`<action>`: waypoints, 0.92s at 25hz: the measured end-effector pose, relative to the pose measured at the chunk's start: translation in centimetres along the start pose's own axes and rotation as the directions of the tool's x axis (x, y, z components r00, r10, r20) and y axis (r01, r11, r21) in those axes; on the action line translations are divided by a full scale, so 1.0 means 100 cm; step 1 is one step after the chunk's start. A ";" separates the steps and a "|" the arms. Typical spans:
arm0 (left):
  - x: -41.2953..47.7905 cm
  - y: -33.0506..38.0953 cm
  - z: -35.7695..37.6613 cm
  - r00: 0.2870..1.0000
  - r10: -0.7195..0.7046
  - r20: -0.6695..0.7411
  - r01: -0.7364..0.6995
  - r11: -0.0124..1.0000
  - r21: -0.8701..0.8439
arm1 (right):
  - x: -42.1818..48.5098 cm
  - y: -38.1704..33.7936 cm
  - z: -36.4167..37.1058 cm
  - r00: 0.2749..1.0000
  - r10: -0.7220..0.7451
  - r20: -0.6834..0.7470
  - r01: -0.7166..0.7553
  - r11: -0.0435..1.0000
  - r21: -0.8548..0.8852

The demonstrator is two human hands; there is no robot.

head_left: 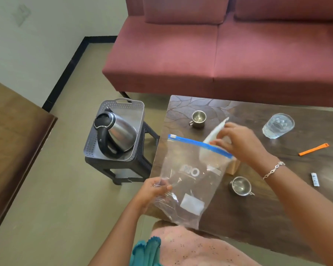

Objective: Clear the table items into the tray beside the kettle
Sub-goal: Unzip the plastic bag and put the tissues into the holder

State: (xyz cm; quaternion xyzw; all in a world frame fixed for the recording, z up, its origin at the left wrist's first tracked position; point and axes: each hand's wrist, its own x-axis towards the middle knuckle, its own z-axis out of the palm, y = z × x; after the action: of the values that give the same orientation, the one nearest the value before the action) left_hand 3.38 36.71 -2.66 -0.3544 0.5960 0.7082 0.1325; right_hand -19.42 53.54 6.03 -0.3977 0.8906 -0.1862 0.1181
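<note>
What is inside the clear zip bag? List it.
The zip bag shows a flat white packet near its bottom and a white pouch, pinched by the right hand, half in at the mouth. The left hand covers one edge.

We see the kettle (116,135) filling the lower left of the tray (137,114). Bare tray floor shows only along its right side and top. There is an open gap over the floor between the tray and the left edge of the table (248,217).

At frame centre the zip bag (190,175) is held up by the left hand (154,191) and the right hand (238,143), which pinches a white packet (216,131) at the bag's mouth. It blocks the straight way from table to tray.

Table obstacles:
- upper steel cup (198,118)
- lower steel cup (240,186)
- glass (278,125)
- wooden block (234,167) behind the bag
- orange strip (313,149)

Bare table lies between the upper cup and the glass, and below the lower cup.
</note>
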 end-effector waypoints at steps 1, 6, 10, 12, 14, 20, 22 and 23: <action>0.004 -0.008 -0.004 0.998 -0.039 -0.043 0.038 0.999 -0.036 | 0.002 0.003 -0.002 0.998 0.012 -0.061 -0.014 0.999 -0.031; 0.050 -0.035 -0.020 0.973 -0.199 -0.120 0.186 0.976 -0.113 | -0.004 0.018 -0.005 0.971 0.044 -0.234 -0.064 0.995 -0.076; 0.099 -0.054 -0.020 0.960 -0.242 -0.138 0.219 0.962 -0.163 | -0.021 0.028 0.001 0.969 0.040 -0.246 -0.075 0.988 -0.135; 0.117 -0.070 -0.018 0.940 -0.294 -0.176 0.269 0.951 -0.151 | -0.028 0.031 0.004 0.971 0.064 -0.232 -0.100 0.984 -0.145; 0.127 -0.086 -0.015 0.906 -0.353 -0.232 0.322 0.933 -0.162 | -0.033 0.033 0.008 0.970 0.089 -0.224 -0.124 0.981 -0.148; 0.115 -0.080 -0.006 0.762 -0.131 -0.634 0.455 0.806 0.379 | -0.032 0.026 0.001 0.969 0.129 -0.213 -0.156 0.981 -0.115; 0.105 -0.051 0.003 0.773 0.134 -0.620 0.285 0.800 0.528 | -0.032 0.015 -0.008 0.966 0.144 -0.214 -0.154 0.987 -0.033; 0.100 -0.032 0.009 0.829 0.139 -0.541 0.154 0.874 0.462 | -0.032 0.007 -0.014 0.964 0.158 -0.212 -0.152 0.987 0.043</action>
State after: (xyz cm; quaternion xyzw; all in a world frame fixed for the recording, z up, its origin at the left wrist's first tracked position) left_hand -2.17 36.02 -11.62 -0.5031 0.7653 0.3995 0.0401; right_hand -18.31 56.71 7.24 -0.3026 0.9240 -0.2302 0.0407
